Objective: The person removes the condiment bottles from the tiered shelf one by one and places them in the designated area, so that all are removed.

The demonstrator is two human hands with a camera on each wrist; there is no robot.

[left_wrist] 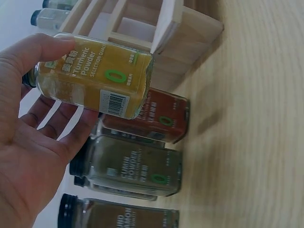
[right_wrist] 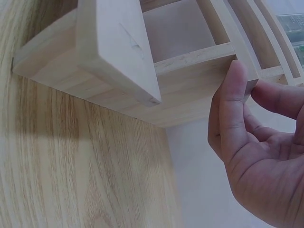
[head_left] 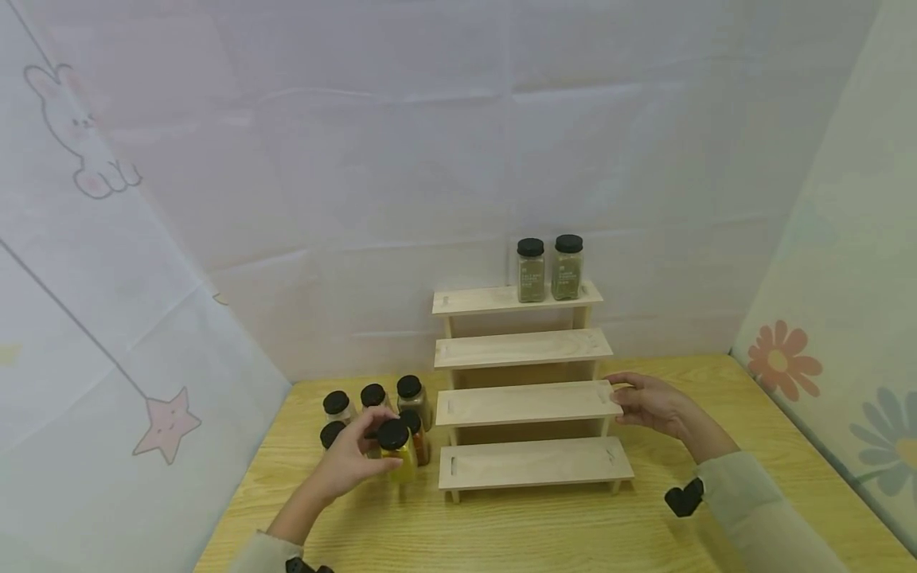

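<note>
My left hand (head_left: pixel 349 460) grips a square glass jar of turmeric powder (left_wrist: pixel 95 78) between thumb and fingers. The jar has a black lid (head_left: pixel 393 434) and stays upright, left of the lowest step of a wooden tiered rack (head_left: pixel 530 404). In the left wrist view it overlaps a jar of red powder (left_wrist: pixel 166 116) behind it. At the rack's right side, my right hand (head_left: pixel 652 406) pinches the end of the second board from the bottom, thumb and fingertips at its corner (right_wrist: pixel 251 84).
Several spice jars with black lids, including a cumin powder jar (left_wrist: pixel 135 164), stand on the wooden table (head_left: pixel 544 533) left of the rack. Two jars of greenish powder, one of them a tall jar (head_left: pixel 567 274), stand on the top board's right half. A pale printed backdrop (head_left: pixel 372 175) rises behind.
</note>
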